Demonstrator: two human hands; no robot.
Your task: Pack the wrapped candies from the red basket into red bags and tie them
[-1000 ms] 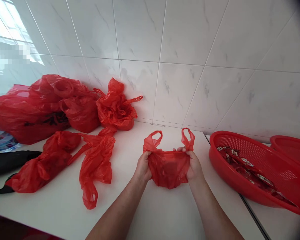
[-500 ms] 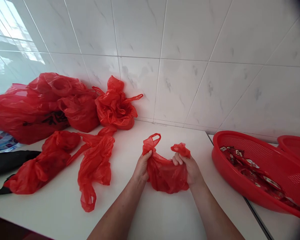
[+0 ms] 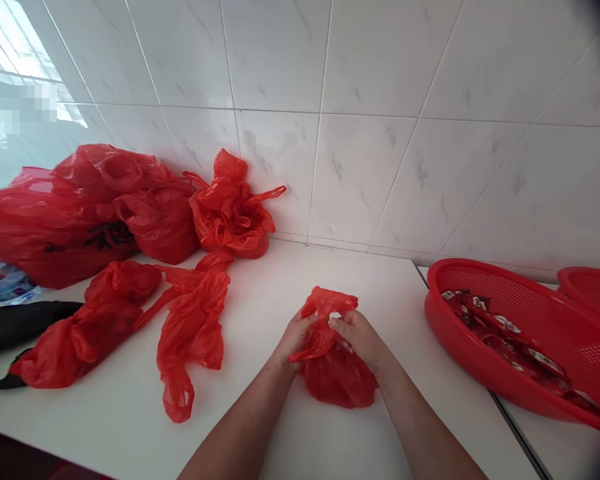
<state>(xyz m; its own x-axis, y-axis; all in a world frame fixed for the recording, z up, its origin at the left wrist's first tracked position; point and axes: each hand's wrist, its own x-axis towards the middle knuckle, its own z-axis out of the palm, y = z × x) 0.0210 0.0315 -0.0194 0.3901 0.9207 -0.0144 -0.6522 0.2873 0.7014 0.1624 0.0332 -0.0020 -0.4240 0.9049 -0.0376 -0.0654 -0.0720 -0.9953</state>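
Observation:
Between my two hands is a small red plastic bag (image 3: 339,383), its body low over the white table and its upper part bunched and looped. My left hand (image 3: 296,337) is closed on the left side of the gathered top. With thumb and fingers, my right hand (image 3: 357,337) pinches the right side, close to the left fingers. A small gap shows through the plastic between the hands. Folds of the bag partly cover the fingers of both hands. What the bag contains, if anything, cannot be made out.
Crumpled red bags (image 3: 193,327) lie on the white table (image 3: 250,407) at left. Full red bags (image 3: 80,213) stand behind, against the tiled wall (image 3: 370,180). A black bag (image 3: 25,325) is at far left. The red basket (image 3: 450,333) at right holds small red packets (image 3: 510,340).
My hands have come closer together, bringing the bag's two handles from apart to bunched and overlapping between them. The bag's body hangs slightly lower. The surrounding things stay put.

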